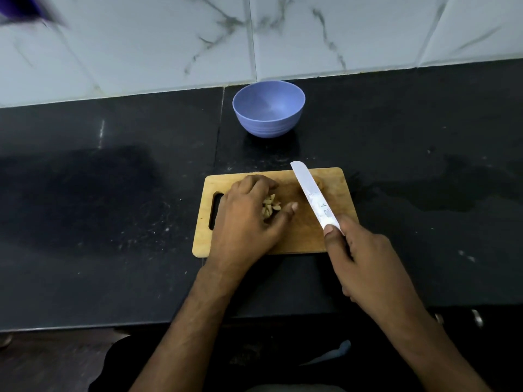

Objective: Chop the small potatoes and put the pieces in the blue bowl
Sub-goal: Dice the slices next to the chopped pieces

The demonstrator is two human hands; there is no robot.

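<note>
On the rectangular light wooden cutting board [305, 236], which lies on the black stone counter [113, 207], the left hand [249, 219] is cupped around a small heap of pale chopped potato pieces [269, 208] near the board's left side. Behind the board stands the round blue plastic bowl [268, 108], apart from it. Over the board's right half, the right hand [365, 261] grasps a white-bladed knife [312, 195], its tip pointing past the far edge.
</note>
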